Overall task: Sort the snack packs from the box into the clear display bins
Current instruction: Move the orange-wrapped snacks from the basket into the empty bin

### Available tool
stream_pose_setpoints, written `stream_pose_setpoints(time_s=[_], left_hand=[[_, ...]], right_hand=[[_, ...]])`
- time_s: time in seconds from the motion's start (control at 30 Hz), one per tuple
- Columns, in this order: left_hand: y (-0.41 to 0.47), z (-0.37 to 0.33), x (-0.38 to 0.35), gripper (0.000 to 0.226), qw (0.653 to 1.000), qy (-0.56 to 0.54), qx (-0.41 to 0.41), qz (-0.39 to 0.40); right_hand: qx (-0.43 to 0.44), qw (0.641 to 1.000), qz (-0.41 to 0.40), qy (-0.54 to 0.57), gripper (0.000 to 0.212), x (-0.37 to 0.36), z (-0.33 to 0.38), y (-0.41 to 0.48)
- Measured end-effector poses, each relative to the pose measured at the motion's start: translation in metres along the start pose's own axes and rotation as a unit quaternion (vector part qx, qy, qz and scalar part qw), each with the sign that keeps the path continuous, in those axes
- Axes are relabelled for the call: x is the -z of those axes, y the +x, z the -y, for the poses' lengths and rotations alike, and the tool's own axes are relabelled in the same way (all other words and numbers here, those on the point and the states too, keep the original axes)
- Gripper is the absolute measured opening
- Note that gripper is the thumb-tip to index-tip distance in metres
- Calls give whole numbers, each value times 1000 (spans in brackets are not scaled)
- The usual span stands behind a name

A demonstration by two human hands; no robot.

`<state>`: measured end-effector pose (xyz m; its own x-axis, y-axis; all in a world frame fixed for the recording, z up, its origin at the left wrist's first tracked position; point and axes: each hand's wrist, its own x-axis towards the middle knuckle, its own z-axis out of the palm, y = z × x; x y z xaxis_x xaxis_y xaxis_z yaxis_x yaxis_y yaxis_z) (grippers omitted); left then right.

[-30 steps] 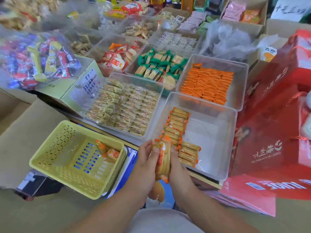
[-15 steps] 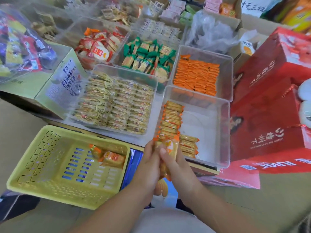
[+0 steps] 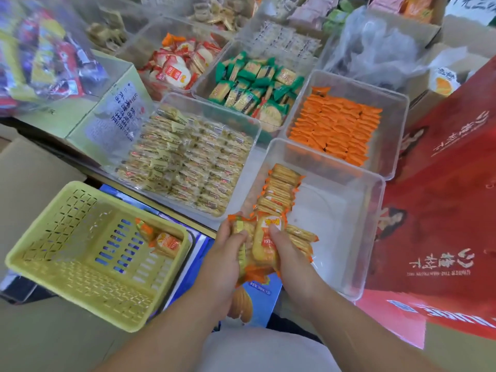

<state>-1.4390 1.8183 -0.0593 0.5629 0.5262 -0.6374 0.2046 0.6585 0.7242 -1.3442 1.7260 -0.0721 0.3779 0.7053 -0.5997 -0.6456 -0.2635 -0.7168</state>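
snack packs [image 3: 264, 244] | left hand [image 3: 228, 255] fingers curled round them — right hand [image 3: 291, 260] fingers likewise

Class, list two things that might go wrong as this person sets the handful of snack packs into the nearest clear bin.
1. The snack packs are only squeezed between the left hand and right hand; outer ones may slip and fall outside the clear bin.
2. Pushing them in could topple the upright row standing there.
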Motion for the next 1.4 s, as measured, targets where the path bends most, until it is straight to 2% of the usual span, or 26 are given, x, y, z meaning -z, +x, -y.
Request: stream_pose_setpoints(time_s=[0.07, 0.13, 0.2, 0.3, 0.43, 0.57, 0.7, 0.73, 0.83, 0.87, 1.03, 1.13, 1.23, 1.3, 1.33, 1.37, 1.4], left_hand=[[3, 0, -7, 39, 1000, -16, 7, -15], [4, -1, -13, 41, 1000, -18, 9, -22], [2, -4, -19, 38, 999, -14, 11, -28], [-2, -5, -28, 34, 999, -10, 13, -39], [-6, -6, -38, 38, 1000, -26, 13, 0], [3, 2, -40, 58, 1000, -11, -3, -2], [11, 2, -42, 41, 999, -29, 20, -15], [13, 1, -43, 39, 999, -32, 25, -14], [22, 1, -44, 37, 998, -43, 39, -11], [25, 1, -44, 37, 998, -39, 46, -4], [40, 5, -41, 38, 996, -3, 80, 31], [48, 3, -38, 41, 995, 37, 84, 48], [54, 1, -38, 32, 989, 117, 18, 91], [56, -5, -33, 30, 974, 201, -65, 85], [57, -7, -29, 34, 956, 260, -116, 61], [59, -6, -22, 34, 932, 323, -162, 30], [62, -3, -13, 36, 905, 381, -191, 1]], right_hand=[[10, 1000, 8, -3, 53, 11, -2, 5], [21, 999, 24, -21, 54, 18, -2, 7], [24, 998, 39, -43, 51, 21, -1, 7], [22, 997, 48, -51, 60, 17, -1, 8], [48, 996, 37, -60, 73, 7, -2, 9], [50, 995, 38, -77, 80, 8, -1, 8], [43, 996, 38, -72, 91, 14, 6, 6], [46, 996, 35, -72, 88, 16, 8, 7], [53, 994, 7, -90, 55, 25, 8, 11], [45, 995, 0, -91, 50, 26, 7, 13], [32, 994, -9, -108, 66, 25, 5, 21], [30, 992, -23, -124, 57, 29, 10, 28], [34, 988, -48, -141, 67, 47, 18, 42], [28, 978, -126, -167, 101, 64, 29, 55], [24, 961, -181, -208, 114, 76, 35, 64], [24, 936, -230, -267, 116, 90, 39, 73], [30, 906, -267, -327, 108, 105, 42, 84]])
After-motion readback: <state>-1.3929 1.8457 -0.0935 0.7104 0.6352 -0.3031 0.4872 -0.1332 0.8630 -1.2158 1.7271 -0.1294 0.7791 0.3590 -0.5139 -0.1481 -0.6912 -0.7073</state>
